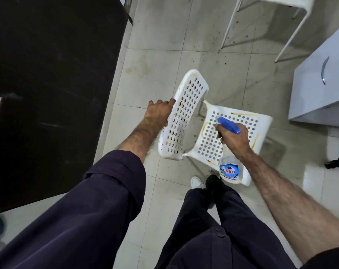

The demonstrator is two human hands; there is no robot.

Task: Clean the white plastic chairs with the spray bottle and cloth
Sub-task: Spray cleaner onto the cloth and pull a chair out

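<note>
A white plastic chair (pixel 186 113) with a perforated seat and backrest stands on the tiled floor in front of me, with brownish stains along its edges. My left hand (pixel 158 111) grips the left rim of the backrest. My right hand (pixel 233 139) holds a clear spray bottle (pixel 229 168) with a blue trigger head over the seat, nozzle aimed toward the backrest. No cloth is in view.
A second white chair (pixel 292 4) stands at the top right on thin metal legs. A grey cabinet (pixel 319 90) with curved handles fills the right side. A dark table (pixel 48 84) lies close on the left. The floor tiles are spotted with stains.
</note>
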